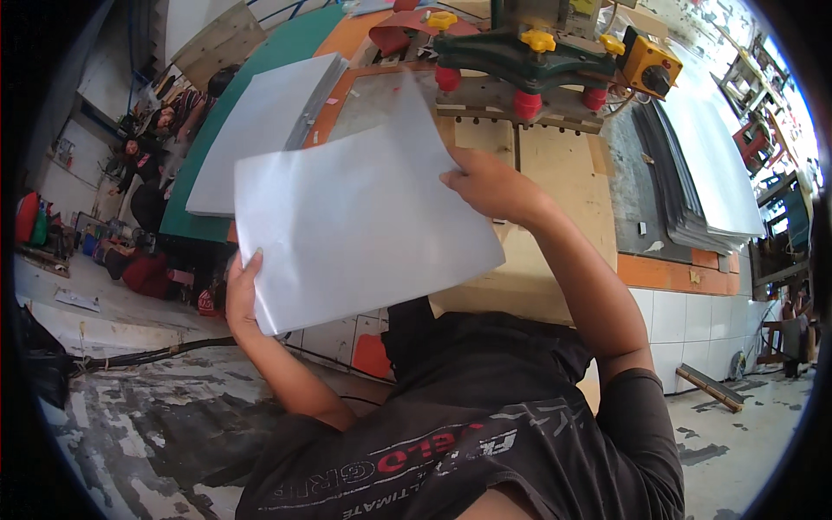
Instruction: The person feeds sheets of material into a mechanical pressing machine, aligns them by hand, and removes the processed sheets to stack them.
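A large whitish sheet (364, 225), thin and slightly bowed, is held up between my two hands in front of my body. My left hand (242, 290) grips its lower left edge, thumb on top and fingers underneath. My right hand (498, 186) pinches the sheet's right edge near its upper part. One far corner of the sheet curls upward and is blurred. Beyond the sheet stands a dark green press machine (529, 65) with yellow knobs and red feet. A pale wooden board (563, 204) lies in front of it, partly hidden by my right arm.
A stack of similar pale sheets (269, 130) lies on the green table (192, 224) at left. Another stack (706, 156) rests on the right side. A yellow switch box (652, 65) juts out beside the press. Several people sit at far left.
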Demonstrator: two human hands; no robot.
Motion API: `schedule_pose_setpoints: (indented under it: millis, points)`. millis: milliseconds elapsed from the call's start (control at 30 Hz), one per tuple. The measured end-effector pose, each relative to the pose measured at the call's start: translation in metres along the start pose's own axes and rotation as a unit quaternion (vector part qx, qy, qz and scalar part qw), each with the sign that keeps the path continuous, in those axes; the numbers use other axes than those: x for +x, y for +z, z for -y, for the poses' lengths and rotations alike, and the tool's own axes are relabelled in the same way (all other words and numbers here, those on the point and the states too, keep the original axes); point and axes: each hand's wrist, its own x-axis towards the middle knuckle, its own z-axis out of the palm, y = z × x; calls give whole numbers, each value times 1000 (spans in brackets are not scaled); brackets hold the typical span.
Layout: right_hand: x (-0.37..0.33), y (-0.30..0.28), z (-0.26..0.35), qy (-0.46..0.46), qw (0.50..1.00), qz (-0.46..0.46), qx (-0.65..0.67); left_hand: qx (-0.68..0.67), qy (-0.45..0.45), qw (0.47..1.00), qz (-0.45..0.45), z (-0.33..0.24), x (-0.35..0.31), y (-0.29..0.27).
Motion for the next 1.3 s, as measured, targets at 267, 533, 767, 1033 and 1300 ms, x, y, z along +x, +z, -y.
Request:
schedule_pose_setpoints:
  millis: [267,533,767,1033,1300]
  points:
    - [-19,-23,49,-181,951,-200,152,-19,224,970,-93,-45,-3,41]
    - [-19,-14,42,-248,885,-255,302,-136,345,925,-82,-59,-1,76]
    - [-13,-14,50,-240,892,-303,235,-85,348,926,-115,-87,-6,102]
    - [-8,-1,23,-211,916,-298,165,-37,312,940,-130,-74,8,97]
    - [-31,-1,45,-171,932,-239,214,109,228,956,-147,-122,17,1]
